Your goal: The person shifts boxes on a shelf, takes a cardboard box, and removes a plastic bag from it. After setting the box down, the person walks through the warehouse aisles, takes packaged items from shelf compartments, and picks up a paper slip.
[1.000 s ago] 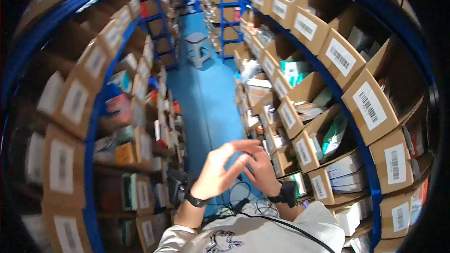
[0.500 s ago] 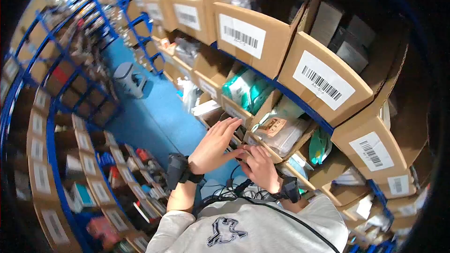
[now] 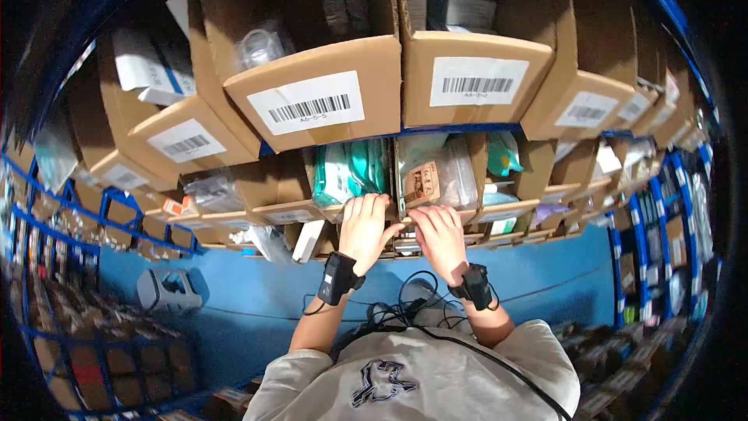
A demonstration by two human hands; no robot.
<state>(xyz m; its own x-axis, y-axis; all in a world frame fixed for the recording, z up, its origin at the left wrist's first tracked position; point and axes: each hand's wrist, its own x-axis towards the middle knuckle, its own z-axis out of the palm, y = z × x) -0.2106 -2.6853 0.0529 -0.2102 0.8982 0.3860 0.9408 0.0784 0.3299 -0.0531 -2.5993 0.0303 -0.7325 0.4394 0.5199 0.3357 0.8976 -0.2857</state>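
My left hand (image 3: 363, 232) lies with its fingers stretched over the front edge of a cardboard bin holding teal plastic packs (image 3: 352, 171). Beside it, my right hand (image 3: 439, 238) rests flat-fingered at the front lip of the neighbouring bin. That bin contains a clear plastic bag (image 3: 461, 179) with an orange-brown label (image 3: 422, 182). Both hands look empty, and the thumbs point towards each other with a small gap between them. Each wrist wears a black strapped device, the left (image 3: 336, 277) and the right (image 3: 474, 287).
Above my hands, larger barcoded bins (image 3: 382, 70) jut from the upper shelf. A green packet (image 3: 504, 154) sits in a bin to the right. A grey stool (image 3: 170, 290) stands on the blue floor (image 3: 257, 281) at left. Black cables (image 3: 405, 308) hang at my waist.
My view has swung right to face the shelf squarely. My hands, close together before, are now farther apart, with fingers on the bin fronts.
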